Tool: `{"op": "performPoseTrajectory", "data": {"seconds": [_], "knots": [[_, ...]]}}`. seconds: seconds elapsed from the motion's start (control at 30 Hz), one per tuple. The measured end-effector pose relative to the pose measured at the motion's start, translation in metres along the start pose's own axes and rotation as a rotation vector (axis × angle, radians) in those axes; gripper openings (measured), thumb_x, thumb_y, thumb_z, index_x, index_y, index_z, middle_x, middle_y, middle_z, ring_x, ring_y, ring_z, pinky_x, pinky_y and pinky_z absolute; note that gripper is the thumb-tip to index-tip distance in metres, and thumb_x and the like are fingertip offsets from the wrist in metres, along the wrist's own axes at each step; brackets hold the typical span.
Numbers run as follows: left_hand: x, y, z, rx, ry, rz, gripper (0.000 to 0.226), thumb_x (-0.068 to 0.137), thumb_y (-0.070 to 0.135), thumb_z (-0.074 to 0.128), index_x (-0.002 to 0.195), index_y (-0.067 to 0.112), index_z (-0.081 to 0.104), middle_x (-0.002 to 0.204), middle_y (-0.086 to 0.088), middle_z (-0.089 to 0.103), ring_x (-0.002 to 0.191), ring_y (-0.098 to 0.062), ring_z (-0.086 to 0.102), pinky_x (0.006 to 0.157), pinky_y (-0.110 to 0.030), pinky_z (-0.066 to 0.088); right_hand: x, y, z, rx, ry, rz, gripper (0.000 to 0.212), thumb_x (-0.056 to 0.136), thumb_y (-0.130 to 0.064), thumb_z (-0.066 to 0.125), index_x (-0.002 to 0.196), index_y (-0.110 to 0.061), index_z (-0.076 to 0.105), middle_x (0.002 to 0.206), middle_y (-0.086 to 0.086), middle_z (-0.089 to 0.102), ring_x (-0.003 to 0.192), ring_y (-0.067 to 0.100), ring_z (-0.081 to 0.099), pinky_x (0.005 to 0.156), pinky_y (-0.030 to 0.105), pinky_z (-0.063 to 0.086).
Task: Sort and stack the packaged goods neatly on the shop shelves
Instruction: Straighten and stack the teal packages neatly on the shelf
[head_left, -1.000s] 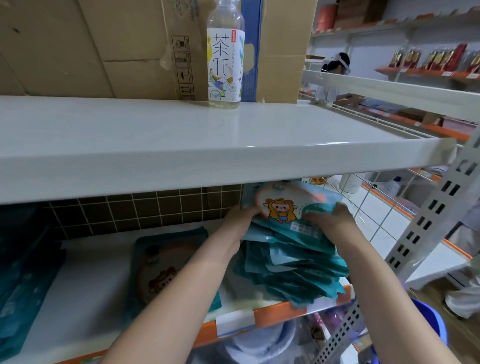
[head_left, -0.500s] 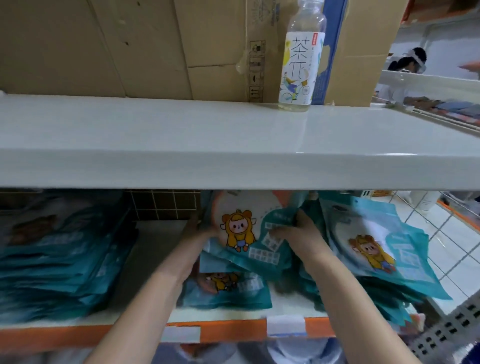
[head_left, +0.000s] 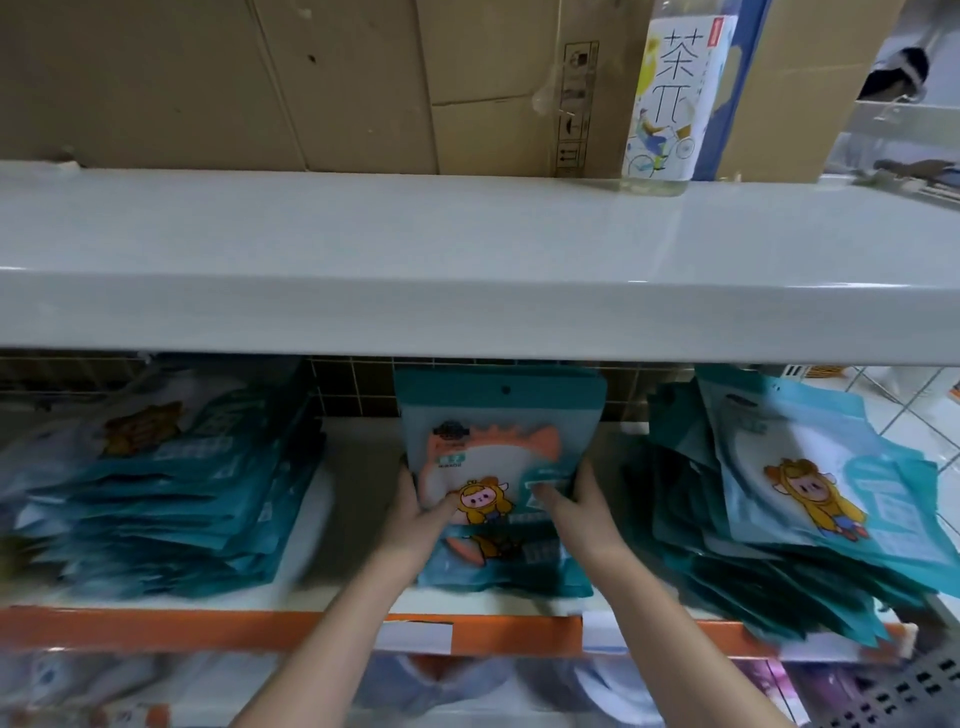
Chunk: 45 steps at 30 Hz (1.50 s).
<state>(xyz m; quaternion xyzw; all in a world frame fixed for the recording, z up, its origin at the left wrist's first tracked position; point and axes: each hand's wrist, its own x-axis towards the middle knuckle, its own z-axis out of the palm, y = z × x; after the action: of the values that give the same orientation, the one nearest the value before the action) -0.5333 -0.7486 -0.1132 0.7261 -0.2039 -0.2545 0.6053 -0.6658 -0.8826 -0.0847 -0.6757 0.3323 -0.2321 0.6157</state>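
A white upper shelf (head_left: 467, 249) runs across the view, with cardboard boxes (head_left: 311, 83) standing along its back and a clear bottle (head_left: 670, 98) beside them at the right. Below it, a lower shelf (head_left: 358, 457) has a white deck and an orange front rail (head_left: 208, 629) carrying white price tags. A dark tiled panel (head_left: 353, 387) backs this lower level, and pale floor tiles show at the far right.

The left hand (head_left: 415, 512) and right hand (head_left: 576, 506) hold an upright teal packet (head_left: 501, 441) between them, fingers curled round its lower sides and thumbs pressed on its front. The packet stands in the middle of the lower shelf, its bottom edge on a low pile (head_left: 498, 561) of the same packets lying flat. A tall left stack (head_left: 171, 493) and a slumped right stack (head_left: 795, 499) flank it, both well apart from the hands.

The left stack is smeared by motion blur, so its printing cannot be made out. The bottle's top is cut off by the frame edge, and goods under the rail are too blurred to tell. A person's dark hair shows at the upper right, mostly cropped.

The bottle label reads "茶π" above a drawn bicycle. The packets carry a cartoon figure in a yellow hood; their small text is illegible.
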Motion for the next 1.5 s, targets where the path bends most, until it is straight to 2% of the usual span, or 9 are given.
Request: {"op": "performPoseTrajectory", "data": {"seconds": [0.23,0.43,0.6,0.73,0.83,1.03,1.27,1.4,1.5], "knots": [[0.012,0.011,0.009,0.079,0.074,0.078,0.067,0.083,0.012,0.071,0.139,0.017,0.035,0.124,0.002,0.054,0.112,-0.018,0.055,0.092,-0.037,0.048,0.009,0.000,-0.009,-0.140,0.062,-0.040,0.050,0.093,-0.018,0.060,0.137,-0.019,0.035,0.121,-0.002,0.057,0.111,0.016,0.057,0.090,0.030,0.046],[0.016,0.001,0.013,0.218,0.026,-0.128,0.040,0.083,0.019,0.072,0.112,0.018,0.044,0.107,-0.003,0.060,0.095,-0.021,0.062,0.073,-0.034,0.055,0.020,0.022,-0.011,-0.353,0.049,0.092,0.041,0.089,-0.025,0.064,0.127,-0.015,0.048,0.122,0.006,0.062,0.105,0.022,0.062,0.087,0.035,0.051],[0.018,-0.017,0.010,0.447,-0.014,-0.172,0.055,0.081,0.037,0.072,0.126,0.017,0.049,0.112,0.001,0.063,0.092,-0.014,0.063,0.087,-0.038,0.054,0.021,0.039,-0.012,-0.654,0.025,0.107,0.049,0.089,-0.042,0.060,0.130,-0.018,0.050,0.128,0.007,0.050,0.112,0.026,0.055,0.093,0.034,0.047],[0.025,-0.023,0.012,0.430,-0.055,-0.196,0.061,0.079,0.041,0.071,0.131,0.024,0.046,0.108,0.006,0.061,0.085,-0.008,0.063,0.082,-0.034,0.054,0.020,0.041,-0.010,-0.658,0.045,0.120,0.053,0.088,-0.042,0.060,0.132,-0.017,0.045,0.129,0.008,0.051,0.115,0.025,0.053,0.096,0.038,0.047],[0.044,-0.037,0.017,0.572,0.033,-0.142,0.075,0.061,0.058,0.068,0.127,0.030,0.045,0.113,0.005,0.059,0.099,-0.019,0.063,0.086,-0.044,0.054,0.015,0.030,-0.010,-0.800,0.082,0.030,0.050,0.091,-0.040,0.056,0.134,-0.016,0.044,0.133,0.007,0.048,0.121,0.025,0.046,0.098,0.035,0.043],[0.026,0.032,0.050,0.733,-0.010,0.035,0.041,0.079,0.053,0.049,0.105,0.025,0.060,0.103,-0.001,0.066,0.091,-0.019,0.063,0.081,-0.037,0.054,-0.007,-0.037,-0.038,-0.673,0.091,-0.120,0.037,0.096,-0.027,0.051,0.131,-0.016,0.055,0.128,0.006,0.059,0.113,0.022,0.058,0.087,0.024,0.045],[0.007,0.103,0.107,0.702,-0.092,0.272,0.044,0.090,0.050,0.050,0.125,0.024,0.055,0.126,-0.001,0.057,0.113,-0.022,0.055,0.092,-0.036,0.047,-0.032,-0.104,-0.109,-0.605,0.403,-0.289,0.021,0.095,-0.031,0.053,0.107,-0.019,0.065,0.090,-0.008,0.063,0.085,0.010,0.060,0.068,0.017,0.041],[-0.006,0.131,0.150,0.566,-0.193,0.331,0.030,0.093,0.039,0.051,0.086,0.016,0.067,0.087,-0.002,0.067,0.083,-0.020,0.063,0.072,-0.032,0.048,-0.030,-0.087,-0.177,-0.751,0.640,-0.074,0.031,0.091,-0.038,0.053,0.114,-0.021,0.063,0.113,0.001,0.068,0.101,0.027,0.063,0.083,0.031,0.049],[-0.012,0.129,0.174,0.548,-0.270,0.262,0.050,0.094,0.039,0.047,0.050,0.016,0.043,0.048,0.001,0.040,0.048,-0.018,0.041,0.053,-0.030,0.029,-0.028,-0.062,-0.220,-0.931,0.653,0.228,0.047,0.089,-0.047,0.050,0.127,-0.018,0.053,0.123,0.007,0.062,0.114,0.032,0.053,0.091,0.036,0.046]]}}
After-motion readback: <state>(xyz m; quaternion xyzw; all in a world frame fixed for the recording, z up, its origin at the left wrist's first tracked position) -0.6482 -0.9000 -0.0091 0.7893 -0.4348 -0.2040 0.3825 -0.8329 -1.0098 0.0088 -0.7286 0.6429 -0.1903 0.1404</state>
